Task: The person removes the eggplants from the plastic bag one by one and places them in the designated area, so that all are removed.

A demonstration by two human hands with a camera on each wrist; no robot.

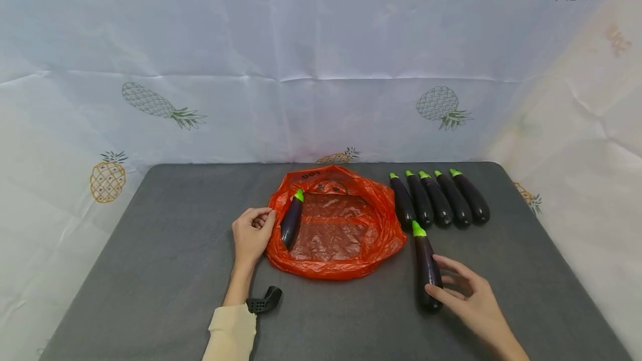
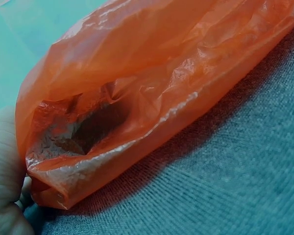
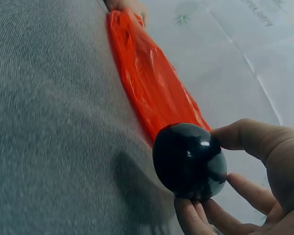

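Observation:
An orange-red plastic bag (image 1: 331, 269) lies mouth-up on the table, its rim spread wide. One dark purple eggplant (image 1: 292, 220) with a bright green cap rests inside along the bag's left wall. My left hand (image 1: 254, 233) pinches the left rim between thumb and fingers; the left wrist view shows the bag's folded edge (image 2: 63, 191) at that hand. To the right of the bag, my right hand (image 1: 468, 294) grips another eggplant (image 1: 426, 266) near its thick end, green cap pointing away. In the right wrist view this eggplant's rounded end (image 3: 188, 159) sits between thumb and fingers, over a shadow.
Several more eggplants (image 1: 438, 202) lie in a slanted row at the table's back right, beside the bag. A grey cloth covers the table (image 1: 165, 272). Behind it hangs a white curtain (image 1: 301, 116) with pineapple prints. A black strapped device (image 1: 264, 299) is on my left wrist.

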